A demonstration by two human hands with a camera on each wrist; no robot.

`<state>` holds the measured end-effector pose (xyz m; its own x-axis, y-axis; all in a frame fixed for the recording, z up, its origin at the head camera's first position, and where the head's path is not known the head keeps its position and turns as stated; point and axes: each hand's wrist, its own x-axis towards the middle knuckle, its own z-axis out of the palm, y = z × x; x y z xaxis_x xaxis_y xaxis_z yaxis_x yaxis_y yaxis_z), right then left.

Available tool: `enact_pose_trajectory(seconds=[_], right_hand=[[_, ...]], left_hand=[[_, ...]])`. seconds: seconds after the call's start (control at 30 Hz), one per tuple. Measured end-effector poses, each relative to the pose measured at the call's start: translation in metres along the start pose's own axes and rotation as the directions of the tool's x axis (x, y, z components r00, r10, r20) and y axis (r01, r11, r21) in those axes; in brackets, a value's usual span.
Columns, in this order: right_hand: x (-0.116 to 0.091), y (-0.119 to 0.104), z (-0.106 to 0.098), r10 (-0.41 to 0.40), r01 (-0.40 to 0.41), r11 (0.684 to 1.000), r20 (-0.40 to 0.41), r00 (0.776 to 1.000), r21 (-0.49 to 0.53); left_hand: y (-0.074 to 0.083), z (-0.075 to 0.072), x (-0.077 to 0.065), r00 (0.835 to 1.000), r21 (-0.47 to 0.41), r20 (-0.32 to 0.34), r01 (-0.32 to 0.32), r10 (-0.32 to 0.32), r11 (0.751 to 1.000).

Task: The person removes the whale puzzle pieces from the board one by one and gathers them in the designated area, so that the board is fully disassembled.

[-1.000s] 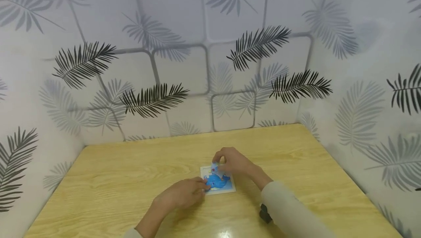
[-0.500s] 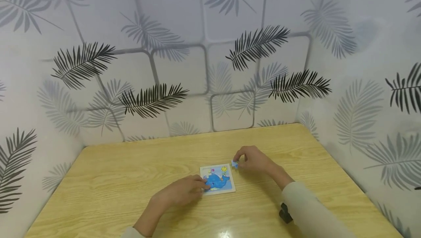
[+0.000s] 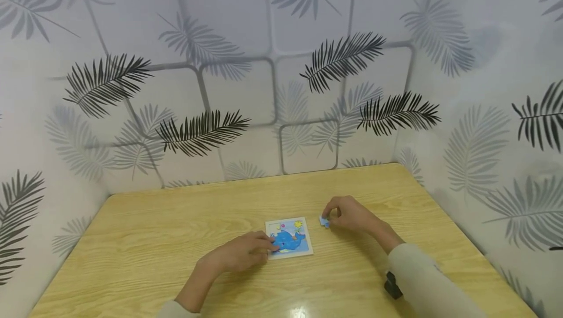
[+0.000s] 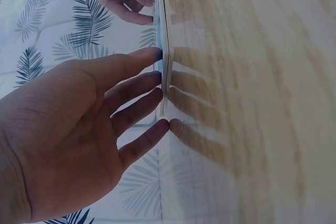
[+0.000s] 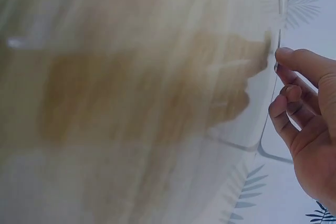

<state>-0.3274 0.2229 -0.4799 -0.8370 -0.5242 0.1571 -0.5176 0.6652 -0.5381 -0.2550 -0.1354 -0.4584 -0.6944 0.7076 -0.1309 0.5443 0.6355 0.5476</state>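
A square jigsaw puzzle [image 3: 288, 243] with a blue whale and a yellow sun lies on the wooden table. Its upper left corner shows a pale bare patch. From the left, my left hand [image 3: 239, 253] rests its fingertips on the puzzle's left side, fingers fairly straight. The left wrist view shows the thin puzzle edge-on [image 4: 166, 61], with the thumb on its face and the other fingertips along its edge. Right of the puzzle, my right hand [image 3: 353, 214] pinches a small light-blue puzzle piece [image 3: 323, 222] between thumb and finger, mostly hidden by the fingertips in the right wrist view.
The wooden table [image 3: 184, 225] meets a wall with leaf-patterned paper [image 3: 246, 88] behind it, and similar walls stand at both sides. A dark strapped device [image 3: 392, 285] hangs under the right wrist.
My right hand has lifted the light-blue piece off the puzzle's upper left and carried it right, past the puzzle's edge. The left hand has stayed on the puzzle.
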Motion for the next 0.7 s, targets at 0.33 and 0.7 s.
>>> enact_pose_trajectory(seconds=[0.33,0.7], right_hand=[[0.000,0.003,0.002,-0.005,0.004,0.999,0.028,1.000,0.047],[-0.001,0.002,0.002,-0.024,0.021,0.998,0.046,0.999,0.054]], left_hand=[[-0.005,0.001,0.001,0.998,-0.029,-0.050,-0.026,0.025,0.999],[-0.012,0.005,0.019,0.965,-0.102,-0.258,0.008,-0.035,0.995]])
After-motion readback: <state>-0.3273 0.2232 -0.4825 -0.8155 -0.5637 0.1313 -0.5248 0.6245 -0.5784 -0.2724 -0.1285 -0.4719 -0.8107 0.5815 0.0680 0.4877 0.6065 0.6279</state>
